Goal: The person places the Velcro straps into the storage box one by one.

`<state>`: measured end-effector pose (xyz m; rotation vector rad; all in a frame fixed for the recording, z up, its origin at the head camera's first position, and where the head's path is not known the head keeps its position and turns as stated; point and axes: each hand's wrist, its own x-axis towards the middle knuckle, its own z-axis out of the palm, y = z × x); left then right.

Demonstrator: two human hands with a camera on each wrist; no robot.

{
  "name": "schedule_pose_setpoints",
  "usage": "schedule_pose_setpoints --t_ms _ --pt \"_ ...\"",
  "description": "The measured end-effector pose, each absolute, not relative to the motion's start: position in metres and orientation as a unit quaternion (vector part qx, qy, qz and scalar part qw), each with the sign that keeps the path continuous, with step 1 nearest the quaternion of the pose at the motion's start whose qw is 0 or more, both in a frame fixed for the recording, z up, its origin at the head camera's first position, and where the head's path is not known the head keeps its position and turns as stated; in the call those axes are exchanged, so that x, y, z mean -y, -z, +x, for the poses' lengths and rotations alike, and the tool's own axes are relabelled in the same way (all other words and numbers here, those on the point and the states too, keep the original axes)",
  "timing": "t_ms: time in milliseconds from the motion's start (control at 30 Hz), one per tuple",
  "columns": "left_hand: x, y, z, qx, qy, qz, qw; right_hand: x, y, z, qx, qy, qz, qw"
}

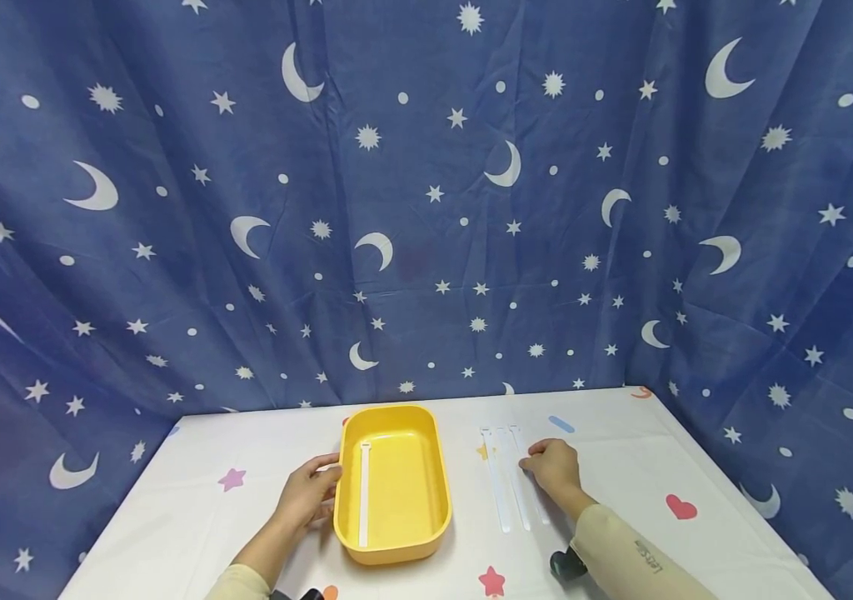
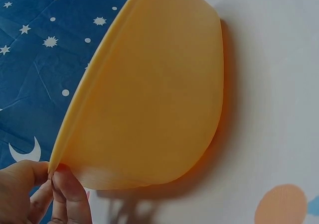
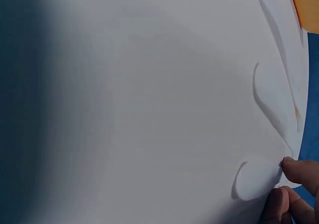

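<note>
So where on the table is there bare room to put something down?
Free: the left side past the pink star, the right side around the red heart, and the strip behind the tub. Crowded: between the tub and the white strips, where the right hand pinches one; the left hand holds the tub's rim.

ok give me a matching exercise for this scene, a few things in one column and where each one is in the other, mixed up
Things:
1. left hand
2. right hand
3. white strip in the tray
4. red heart print

Places:
a. lying lengthwise inside the yellow tray
b. on the tablecloth, right of the loose white strips
c. gripping the tray's left rim
d. fingers pinching the rightmost loose strip

Pairs: 1-c, 2-d, 3-a, 4-b
</note>
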<state>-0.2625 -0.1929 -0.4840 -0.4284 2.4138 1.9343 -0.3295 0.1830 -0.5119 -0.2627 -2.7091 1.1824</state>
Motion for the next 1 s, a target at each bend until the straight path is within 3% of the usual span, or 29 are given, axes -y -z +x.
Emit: schedule_pose_setpoints --t_ms 1000 --pt "0.1928 0.4834 -0.2628 -0.771 -0.621 -0.139 0.013 -0.1868 0.5114 -0.3352 0.913 -0.388 -0.109 0.067"
